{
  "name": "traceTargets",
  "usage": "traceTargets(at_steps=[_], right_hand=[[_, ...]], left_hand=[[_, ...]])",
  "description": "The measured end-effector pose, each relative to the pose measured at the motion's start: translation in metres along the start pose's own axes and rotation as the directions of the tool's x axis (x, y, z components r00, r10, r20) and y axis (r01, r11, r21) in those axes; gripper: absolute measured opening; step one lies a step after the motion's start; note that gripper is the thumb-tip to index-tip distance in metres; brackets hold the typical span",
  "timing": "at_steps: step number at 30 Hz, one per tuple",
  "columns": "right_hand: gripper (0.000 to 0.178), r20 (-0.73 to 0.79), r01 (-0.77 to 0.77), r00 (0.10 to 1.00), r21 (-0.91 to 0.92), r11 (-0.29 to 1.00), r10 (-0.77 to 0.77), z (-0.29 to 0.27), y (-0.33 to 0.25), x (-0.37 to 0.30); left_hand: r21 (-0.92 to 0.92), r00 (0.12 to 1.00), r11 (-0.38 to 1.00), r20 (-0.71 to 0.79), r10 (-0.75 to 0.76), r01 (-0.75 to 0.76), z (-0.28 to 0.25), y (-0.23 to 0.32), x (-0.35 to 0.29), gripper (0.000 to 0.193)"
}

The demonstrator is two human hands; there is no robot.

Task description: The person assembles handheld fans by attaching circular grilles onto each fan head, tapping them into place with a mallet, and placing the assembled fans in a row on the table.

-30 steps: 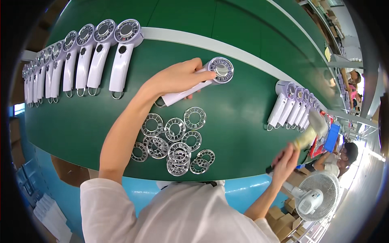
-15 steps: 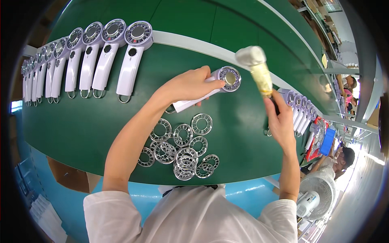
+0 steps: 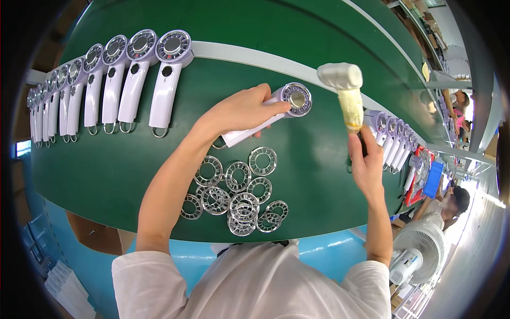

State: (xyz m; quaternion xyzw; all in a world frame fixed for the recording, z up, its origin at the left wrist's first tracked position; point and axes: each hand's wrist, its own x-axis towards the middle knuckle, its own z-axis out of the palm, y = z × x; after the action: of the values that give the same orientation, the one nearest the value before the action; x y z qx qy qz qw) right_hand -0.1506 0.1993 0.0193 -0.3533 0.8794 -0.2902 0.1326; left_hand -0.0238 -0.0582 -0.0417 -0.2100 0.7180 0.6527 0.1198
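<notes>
My left hand is closed around a white and lilac handheld fan, its thumb lying at the edge of the round head. That head has a silver ring and a metallic centre disc, and faces up above the green table. In my right hand is a mallet, gripped by its dark handle and raised to the right of the fan. The mallet's head is white and its neck is wrapped in yellowish tape. Below the fan lie several loose chrome grille rings, some overlapping.
Several finished-looking handheld fans lean in a row along the left rail of the green table. More fans line the right side, near a blue bin. A pedestal fan and a seated person are at the right.
The mallet has shifted slightly right and its head has swung to lie more level. My left hand and its fan have moved a little up and left.
</notes>
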Motion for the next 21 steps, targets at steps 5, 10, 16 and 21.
traceTargets(at_steps=[5, 10, 16, 21], right_hand=[[0.028, 0.049, 0.020, 0.999, -0.115, 0.993, -0.014, 0.001, -0.012, -0.011], [0.025, -0.163, 0.022, 0.986, -0.054, 0.998, -0.030, -0.006, -0.025, -0.026], [0.026, -0.013, 0.034, 0.999, -0.175, 0.984, -0.037, 0.008, -0.020, -0.030], [0.029, -0.081, 0.008, 0.997, -0.106, 0.994, -0.017, 0.009, -0.019, -0.038]], left_hand=[[-0.017, 0.999, 0.999, -0.023, -0.030, 0.029, 0.000, -0.001, -0.001, 0.051], [-0.008, 1.000, 1.000, -0.004, 0.005, -0.005, -0.001, -0.005, 0.001, 0.055], [-0.031, 1.000, 0.999, -0.011, -0.015, 0.015, 0.002, -0.004, 0.002, 0.051], [-0.021, 1.000, 1.000, -0.018, -0.009, 0.008, 0.001, -0.003, 0.001, 0.052]])
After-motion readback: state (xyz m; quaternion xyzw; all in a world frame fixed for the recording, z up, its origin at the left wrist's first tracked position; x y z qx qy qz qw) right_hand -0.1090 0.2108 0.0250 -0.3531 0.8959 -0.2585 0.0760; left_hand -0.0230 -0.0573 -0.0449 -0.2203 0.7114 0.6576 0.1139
